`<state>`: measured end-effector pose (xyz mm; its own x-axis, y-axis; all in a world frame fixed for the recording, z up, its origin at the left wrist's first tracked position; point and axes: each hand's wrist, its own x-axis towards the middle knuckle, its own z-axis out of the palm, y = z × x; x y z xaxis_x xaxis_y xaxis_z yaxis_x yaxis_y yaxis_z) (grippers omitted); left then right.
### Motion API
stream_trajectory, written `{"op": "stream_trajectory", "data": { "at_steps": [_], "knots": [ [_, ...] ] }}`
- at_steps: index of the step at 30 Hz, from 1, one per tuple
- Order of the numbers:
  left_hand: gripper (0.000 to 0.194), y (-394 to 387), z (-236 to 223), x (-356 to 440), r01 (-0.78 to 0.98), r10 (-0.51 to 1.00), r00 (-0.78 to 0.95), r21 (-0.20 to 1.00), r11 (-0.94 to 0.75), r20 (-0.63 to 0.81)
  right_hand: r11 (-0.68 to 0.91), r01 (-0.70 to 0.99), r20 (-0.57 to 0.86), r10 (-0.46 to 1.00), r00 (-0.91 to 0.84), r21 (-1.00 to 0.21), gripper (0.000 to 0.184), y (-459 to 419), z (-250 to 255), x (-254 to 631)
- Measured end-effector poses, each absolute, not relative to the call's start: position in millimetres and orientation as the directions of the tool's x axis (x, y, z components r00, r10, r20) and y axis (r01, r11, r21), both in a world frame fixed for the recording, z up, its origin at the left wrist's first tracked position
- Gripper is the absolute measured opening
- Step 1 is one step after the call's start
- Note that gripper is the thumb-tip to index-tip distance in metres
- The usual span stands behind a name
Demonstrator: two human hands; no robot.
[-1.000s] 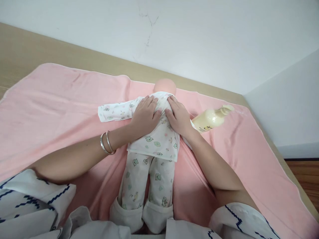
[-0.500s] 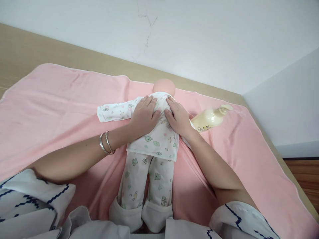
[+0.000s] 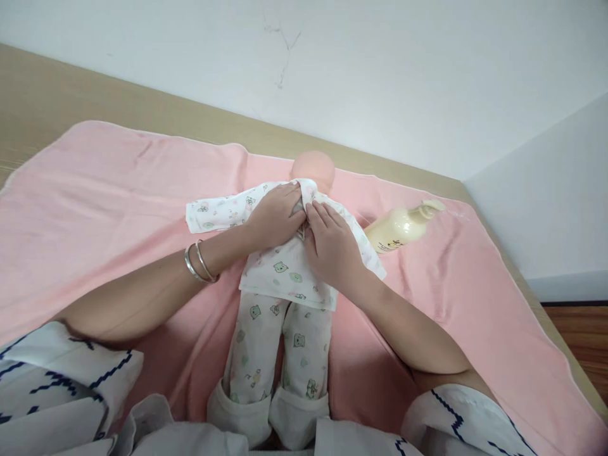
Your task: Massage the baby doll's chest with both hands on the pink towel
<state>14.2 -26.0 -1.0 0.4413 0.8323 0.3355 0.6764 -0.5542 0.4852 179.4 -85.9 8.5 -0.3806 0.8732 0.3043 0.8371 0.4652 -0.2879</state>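
In the head view, your left hand (image 3: 275,218) and right hand (image 3: 332,244) touch the shirt (image 3: 268,272) on the doll (image 3: 312,167) atop the blanket (image 3: 118,196), fingers close together; whether they pinch cloth, I can't tell. Uneven tugging could skew the shirt.

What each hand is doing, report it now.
Left hand: on the shirt; whether it grips cloth cannot be told.
Right hand: also on the shirt, grip cannot be told.
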Motion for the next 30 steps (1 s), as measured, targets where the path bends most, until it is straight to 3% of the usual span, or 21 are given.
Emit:
{"op": "stream_trajectory", "data": {
  "at_steps": [6,11,15,24,30],
  "knots": [
    [0.035,-21.4,-2.4,12.9,0.690,0.831,0.437,0.464,-0.555,0.345,0.419,0.822,0.257,0.904,-0.341,-0.385,0.054,-59.7,10.7,189.2],
    [0.052,-41.5,-0.1,19.1,0.738,0.862,0.389,0.450,-0.503,0.326,0.351,0.830,0.205,0.935,-0.289,-0.433,0.067,-34.2,4.4,203.7],
    [0.056,-54.5,3.2,22.7,0.751,0.867,0.380,0.440,-0.493,0.323,0.384,0.833,0.225,0.921,-0.317,-0.397,0.065,-32.4,0.7,207.0],
    [0.052,-14.5,0.5,8.1,0.712,0.910,0.353,0.568,-0.413,0.219,0.396,0.866,0.203,0.916,-0.347,-0.307,0.062,-64.6,12.8,190.6],
    [0.049,-10.8,2.9,2.8,0.678,0.884,0.406,0.572,-0.462,0.232,0.427,0.837,0.227,0.902,-0.367,-0.343,0.057,-74.8,13.9,186.6]
  ]
}}
